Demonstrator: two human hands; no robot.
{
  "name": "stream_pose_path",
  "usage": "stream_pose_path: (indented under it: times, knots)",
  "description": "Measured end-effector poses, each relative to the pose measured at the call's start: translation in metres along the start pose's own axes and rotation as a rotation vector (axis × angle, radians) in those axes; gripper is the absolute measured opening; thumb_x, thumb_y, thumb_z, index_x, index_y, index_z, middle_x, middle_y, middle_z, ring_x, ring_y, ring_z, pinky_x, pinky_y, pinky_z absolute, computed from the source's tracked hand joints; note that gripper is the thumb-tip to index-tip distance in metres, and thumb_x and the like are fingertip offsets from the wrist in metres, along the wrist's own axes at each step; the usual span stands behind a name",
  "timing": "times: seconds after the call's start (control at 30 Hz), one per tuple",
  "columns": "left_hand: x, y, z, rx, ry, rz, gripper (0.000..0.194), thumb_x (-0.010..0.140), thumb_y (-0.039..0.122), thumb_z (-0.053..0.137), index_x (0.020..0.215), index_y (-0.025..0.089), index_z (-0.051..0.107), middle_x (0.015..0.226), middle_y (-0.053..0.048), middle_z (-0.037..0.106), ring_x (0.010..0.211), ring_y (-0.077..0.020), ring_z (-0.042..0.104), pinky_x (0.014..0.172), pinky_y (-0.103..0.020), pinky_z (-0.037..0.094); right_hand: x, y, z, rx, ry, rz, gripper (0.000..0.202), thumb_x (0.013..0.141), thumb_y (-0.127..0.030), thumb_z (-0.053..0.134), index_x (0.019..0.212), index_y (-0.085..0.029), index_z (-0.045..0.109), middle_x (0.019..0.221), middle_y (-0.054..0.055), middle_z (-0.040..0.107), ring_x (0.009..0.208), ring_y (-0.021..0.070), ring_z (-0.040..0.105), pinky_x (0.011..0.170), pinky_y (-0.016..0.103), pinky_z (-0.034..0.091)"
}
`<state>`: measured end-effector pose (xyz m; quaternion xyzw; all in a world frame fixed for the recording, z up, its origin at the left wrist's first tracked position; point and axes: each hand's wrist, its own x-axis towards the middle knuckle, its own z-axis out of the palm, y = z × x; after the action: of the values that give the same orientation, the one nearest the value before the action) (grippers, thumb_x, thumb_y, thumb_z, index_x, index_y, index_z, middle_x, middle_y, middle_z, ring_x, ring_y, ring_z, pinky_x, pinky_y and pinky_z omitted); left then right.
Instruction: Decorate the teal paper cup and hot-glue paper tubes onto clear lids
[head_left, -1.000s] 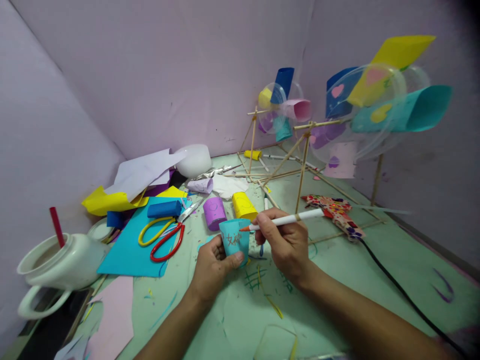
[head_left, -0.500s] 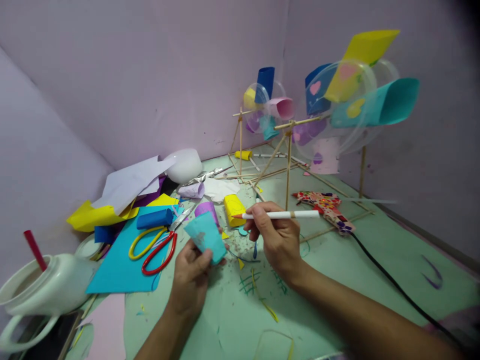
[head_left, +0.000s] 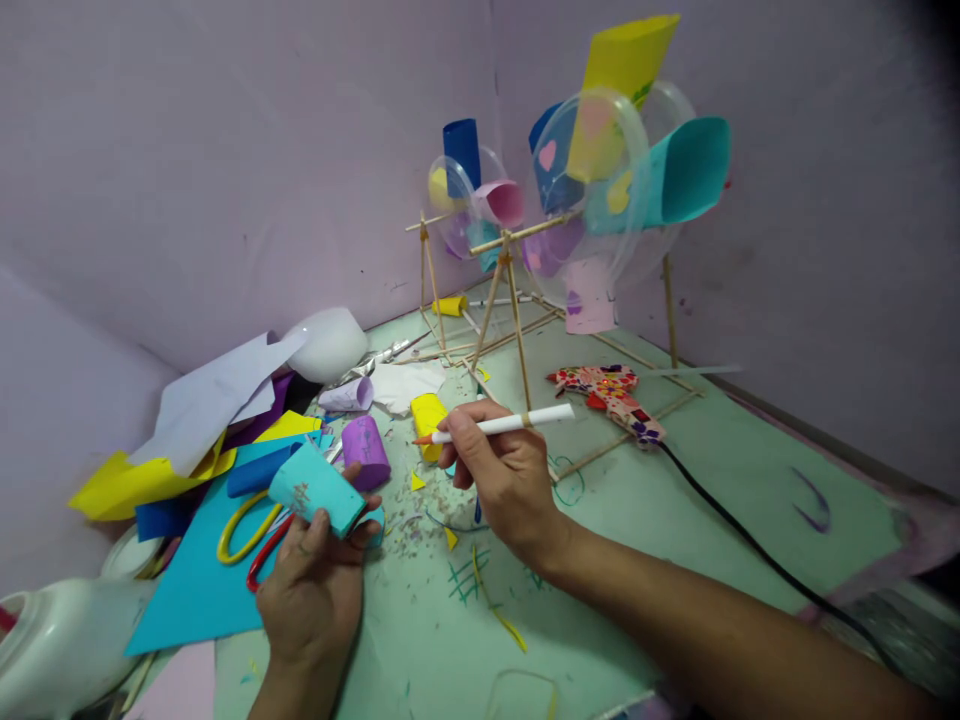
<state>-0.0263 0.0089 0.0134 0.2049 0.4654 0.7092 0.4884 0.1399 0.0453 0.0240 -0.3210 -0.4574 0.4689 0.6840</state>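
In my left hand (head_left: 311, 590) is a small teal paper tube (head_left: 319, 490), tilted, with a reddish-brown scribble on its side. My right hand (head_left: 514, 480) grips a white felt-tip pen (head_left: 551, 414) in a writing hold. Its orange-red tip points left, apart from the tube. A purple paper roll (head_left: 366, 455) with drawn marks stands just beyond the tube. Close to the pen tip is a yellow paper roll (head_left: 427, 412). Scissors with yellow and red handles (head_left: 238, 540) lie partly hidden behind my left hand, on a turquoise sheet (head_left: 191, 580).
Two stick-framed wheels with plastic discs (head_left: 630, 270) and coloured paper cups stand at the back. A flower-patterned glue gun (head_left: 611, 395) lies at right, its black cord (head_left: 750, 540) running to the front. Paper sheets (head_left: 202, 400) and white bottles (head_left: 75, 640) crowd the left.
The view has swung right, so the scene sits further left. My left hand has turned the teal tube, bringing its scribble and rim into clearer view. The pen remains in my right hand.
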Motion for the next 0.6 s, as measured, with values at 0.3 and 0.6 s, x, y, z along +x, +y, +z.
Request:
stream_pose_path:
  times: [0.3, 0.6]
  knots:
    - [0.0022, 0.0042, -0.0028, 0.016, 0.081, 0.063, 0.015, 0.066, 0.02, 0.068, 0.08, 0.016, 0.065, 0.085, -0.003, 0.072, 0.068, -0.0242, 0.07, 0.049, -0.029, 0.055, -0.0025, 0.0018, -0.0009, -0.006, -0.009, 0.033, 0.023, 0.087, -0.036, 0.055, 0.075, -0.017, 0.062, 0.057, -0.003, 0.057, 0.043, 0.0058, 0.048, 0.04, 0.017, 0.038]
    - [0.0002, 0.0029, -0.0043, 0.01, 0.07, 0.043, 0.023, 0.059, 0.021, 0.074, 0.079, 0.017, 0.064, 0.071, 0.002, 0.068, 0.065, -0.0229, 0.069, 0.048, -0.028, 0.054, -0.0042, 0.0042, -0.001, -0.049, -0.023, 0.055, 0.025, 0.087, -0.038, 0.056, 0.075, -0.017, 0.063, 0.056, -0.003, 0.058, 0.042, 0.0056, 0.049, 0.039, 0.017, 0.038]
